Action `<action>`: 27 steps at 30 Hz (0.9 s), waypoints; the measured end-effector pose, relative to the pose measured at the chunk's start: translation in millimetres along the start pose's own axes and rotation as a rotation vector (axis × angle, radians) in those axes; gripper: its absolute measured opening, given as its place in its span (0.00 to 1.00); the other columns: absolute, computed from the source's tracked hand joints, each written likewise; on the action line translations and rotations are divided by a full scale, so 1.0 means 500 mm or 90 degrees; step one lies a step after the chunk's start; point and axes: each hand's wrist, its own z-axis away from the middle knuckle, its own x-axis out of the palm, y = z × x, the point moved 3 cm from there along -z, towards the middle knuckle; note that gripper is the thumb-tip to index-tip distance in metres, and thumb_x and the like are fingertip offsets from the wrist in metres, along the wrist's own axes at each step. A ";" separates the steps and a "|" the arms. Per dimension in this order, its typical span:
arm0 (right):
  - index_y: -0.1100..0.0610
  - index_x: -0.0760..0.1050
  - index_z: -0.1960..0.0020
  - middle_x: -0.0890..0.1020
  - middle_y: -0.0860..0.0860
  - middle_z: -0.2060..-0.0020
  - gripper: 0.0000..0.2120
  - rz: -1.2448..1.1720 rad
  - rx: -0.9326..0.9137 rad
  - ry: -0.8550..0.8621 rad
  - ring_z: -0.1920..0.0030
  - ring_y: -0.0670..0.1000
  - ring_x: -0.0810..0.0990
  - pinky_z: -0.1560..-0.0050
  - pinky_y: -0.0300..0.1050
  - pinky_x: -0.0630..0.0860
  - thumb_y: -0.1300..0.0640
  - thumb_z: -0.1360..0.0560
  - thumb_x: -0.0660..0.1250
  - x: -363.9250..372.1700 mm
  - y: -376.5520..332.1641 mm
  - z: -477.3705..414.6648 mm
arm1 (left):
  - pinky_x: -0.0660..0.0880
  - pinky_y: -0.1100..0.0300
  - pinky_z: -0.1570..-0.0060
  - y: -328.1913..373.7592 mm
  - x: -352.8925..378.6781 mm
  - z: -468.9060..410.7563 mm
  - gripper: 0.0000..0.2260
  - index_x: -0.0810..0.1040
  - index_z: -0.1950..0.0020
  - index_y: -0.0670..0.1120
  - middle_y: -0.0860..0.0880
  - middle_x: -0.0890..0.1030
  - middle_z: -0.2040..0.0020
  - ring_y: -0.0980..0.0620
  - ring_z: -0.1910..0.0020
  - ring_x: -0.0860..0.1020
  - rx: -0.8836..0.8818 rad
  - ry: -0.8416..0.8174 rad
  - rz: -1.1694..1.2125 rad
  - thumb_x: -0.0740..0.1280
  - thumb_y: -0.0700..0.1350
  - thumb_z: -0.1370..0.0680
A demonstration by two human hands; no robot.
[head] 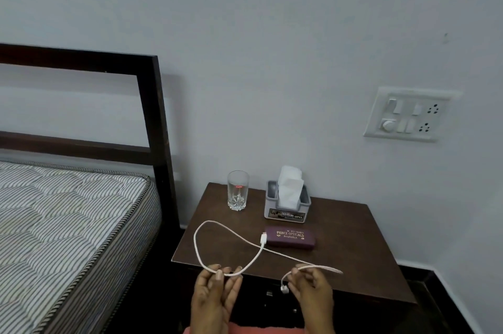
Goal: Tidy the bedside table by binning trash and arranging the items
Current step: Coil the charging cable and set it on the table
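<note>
Step in hand, by judgement: coiling the white cable [195, 238]. Left hand [215, 295] and right hand [313, 293] each pinch it at the desk [340, 238] front edge. Its loop lies on the desk beside the spectacle case [290, 237]. Next move calls for gathering even loops.

Glasses case, main line: the maroon glasses case [290, 237] lying on the worktop [348, 246] carries gold capitals on its lid, "PRINCE OPTICALS".
Glasses case, lower line: smaller gold letters beneath the name, which look like "ROURKELA".
Glasses case, top line: a row of tiny gold characters above the name, too small to read.
Tissue holder: the grey tissue holder [286, 215] behind the case has a dark label on its front. The white word "OPEL" stands at the label's right end, and the rest is blurred.
Glass: a small red mark on the drinking glass [238, 192], too blurred to read.
</note>
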 end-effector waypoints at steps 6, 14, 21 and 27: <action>0.59 0.75 0.53 0.79 0.61 0.52 0.04 -0.129 0.017 -0.100 0.56 0.49 0.83 0.52 0.37 0.79 0.66 0.24 0.63 0.041 -0.038 -0.035 | 0.80 0.65 0.69 -0.026 0.016 -0.005 0.09 0.69 0.56 0.42 0.41 0.75 0.56 0.52 0.68 0.84 0.008 0.008 0.046 0.53 0.33 0.19; 0.66 0.66 0.35 0.75 0.65 0.42 0.18 -0.115 0.253 -0.146 0.43 0.63 0.77 0.56 0.46 0.73 0.55 0.20 0.56 0.049 -0.015 -0.011 | 0.79 0.64 0.74 -0.043 0.040 -0.030 0.10 0.67 0.58 0.41 0.39 0.74 0.57 0.51 0.72 0.83 -0.008 0.026 0.072 0.51 0.32 0.19; 0.66 0.69 0.62 0.76 0.61 0.66 0.13 -0.180 0.306 -0.066 0.73 0.55 0.79 0.80 0.38 0.76 0.64 0.21 0.53 0.051 -0.003 -0.040 | 0.79 0.63 0.73 -0.060 0.048 -0.047 0.11 0.66 0.57 0.41 0.38 0.74 0.56 0.51 0.74 0.82 -0.043 0.057 0.080 0.51 0.32 0.19; 0.67 0.68 0.50 0.75 0.63 0.61 0.08 -0.070 0.308 -0.042 0.65 0.58 0.74 0.84 0.37 0.72 0.68 0.20 0.50 0.061 0.039 -0.085 | 0.79 0.61 0.74 -0.074 0.054 -0.062 0.10 0.66 0.57 0.39 0.38 0.74 0.56 0.50 0.76 0.82 -0.060 0.093 0.086 0.51 0.31 0.19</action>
